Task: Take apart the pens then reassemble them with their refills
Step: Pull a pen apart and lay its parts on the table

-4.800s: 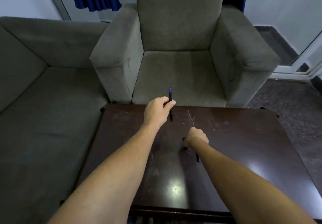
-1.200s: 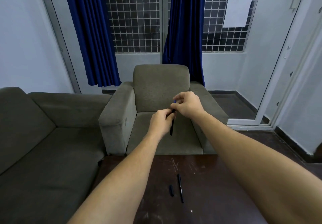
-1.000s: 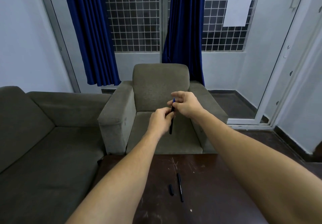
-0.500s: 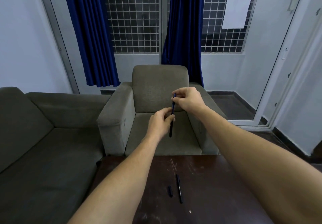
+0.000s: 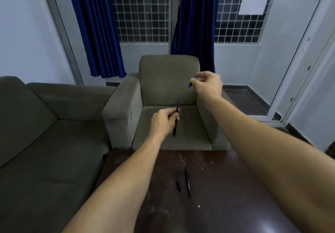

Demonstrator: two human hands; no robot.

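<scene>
Left hand (image 5: pixel 164 122) pinches pen barrel (image 5: pixel 175 124), refill poking up. Right hand (image 5: pixel 208 84) pinches small tip piece (image 5: pixel 190 85), up right. Second pen (image 5: pixel 187 183) and cap (image 5: pixel 178 185) on table (image 5: pixel 226 187). Risk: tiny piece slips, lost in armchair (image 5: pixel 163 106).

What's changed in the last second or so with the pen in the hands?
The right hand has pulled up and to the right, away from the left hand, taking a small blue piece off the pen. The left hand still holds the pen upright. The other pen and the cap lie unmoved on the table.
</scene>
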